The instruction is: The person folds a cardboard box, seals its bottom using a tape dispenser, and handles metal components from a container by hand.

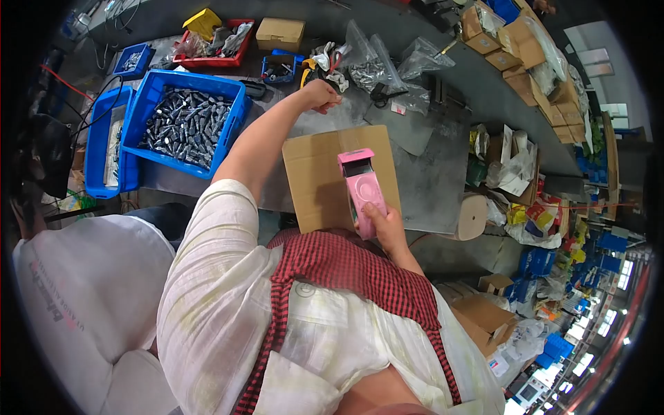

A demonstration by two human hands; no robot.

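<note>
My right hand [384,227] grips the lower end of a pink tape dispenser [365,190], whose dark mouth points away from me. The dispenser is over a closed cardboard box [312,181] close to my front. Beyond the box's far edge, my left hand [321,96] is raised with its fingers closed. Whatever may be pinched in it is too small to make out. Both the box and the dispenser are partly hidden at the near side by my checked apron [346,266] and right fingers.
Left on the grey table [432,180] stands a blue bin [242,111] of dark metal-looking parts. A red tray [211,61], a small brown box [280,33] and plastic bags of parts [370,72] line the back. A person in white [90,297] is at my left.
</note>
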